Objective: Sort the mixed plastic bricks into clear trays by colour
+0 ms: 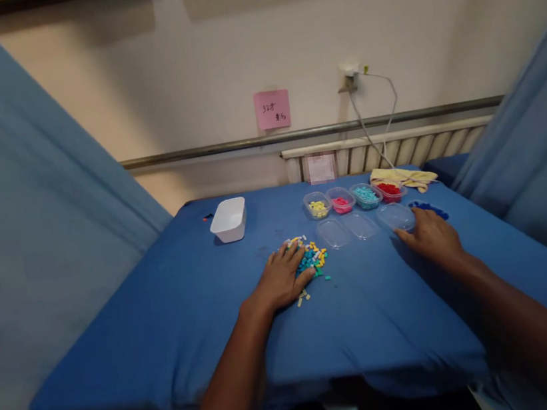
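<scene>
My left hand [283, 276] lies flat on the blue-covered table [168, 326], fingers spread over the left side of a pile of small mixed-colour pieces [312, 258]. My right hand [429, 235] rests palm down further right, its fingertips at the edge of a clear lid [395, 216]. Two more clear lids [333, 233] [361, 225] lie between the hands. Behind them stands a row of small clear tubs: yellow pieces [317, 206], pink pieces [341, 201], teal pieces [366, 195], red pieces [389, 190]. Neither hand grips anything.
A white rectangular tub [229, 219] stands at the back left of the table. A yellow cloth [403, 176] lies behind the red tub, and some dark blue pieces [430, 208] lie beyond my right hand. Blue curtains hang on both sides; a radiator and a wall stand behind.
</scene>
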A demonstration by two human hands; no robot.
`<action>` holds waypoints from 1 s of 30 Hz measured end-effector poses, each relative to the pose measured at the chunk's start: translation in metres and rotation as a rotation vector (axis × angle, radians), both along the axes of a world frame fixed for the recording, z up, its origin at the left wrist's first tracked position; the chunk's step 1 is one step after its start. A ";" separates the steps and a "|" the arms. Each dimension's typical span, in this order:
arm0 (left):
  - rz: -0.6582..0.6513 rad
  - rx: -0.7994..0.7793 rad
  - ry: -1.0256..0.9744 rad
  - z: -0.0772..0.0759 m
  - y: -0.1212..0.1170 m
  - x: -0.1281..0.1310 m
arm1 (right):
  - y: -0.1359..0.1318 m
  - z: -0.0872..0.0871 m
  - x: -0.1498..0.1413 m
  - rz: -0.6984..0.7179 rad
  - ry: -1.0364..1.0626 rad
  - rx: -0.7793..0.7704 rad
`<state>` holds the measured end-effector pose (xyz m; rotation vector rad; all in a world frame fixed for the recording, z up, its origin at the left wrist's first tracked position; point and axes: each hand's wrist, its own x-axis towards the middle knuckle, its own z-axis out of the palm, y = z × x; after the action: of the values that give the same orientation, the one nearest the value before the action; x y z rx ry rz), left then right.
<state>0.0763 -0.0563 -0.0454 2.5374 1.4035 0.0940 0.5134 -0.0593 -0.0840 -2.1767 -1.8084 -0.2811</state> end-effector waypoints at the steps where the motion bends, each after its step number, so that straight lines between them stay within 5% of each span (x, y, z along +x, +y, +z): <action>1: 0.000 -0.005 0.018 0.003 -0.002 0.003 | 0.000 -0.003 0.002 -0.028 0.015 -0.015; 7: 0.021 -0.007 0.100 0.010 -0.023 0.006 | 0.013 -0.012 0.007 -0.012 0.097 0.032; 14: 0.149 0.104 0.096 0.002 -0.035 -0.005 | 0.033 -0.018 0.070 -0.165 0.245 -0.013; 23: 0.252 0.088 0.182 -0.001 0.000 0.037 | 0.033 -0.034 0.097 -0.202 0.403 -0.023; 30: 0.278 0.100 0.169 0.000 0.046 0.015 | 0.004 -0.024 0.097 -0.096 0.389 0.134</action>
<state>0.0914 -0.0106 -0.0450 2.4601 1.8558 -0.0029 0.6099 -0.0549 -0.1082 -2.0555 -1.4348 0.0038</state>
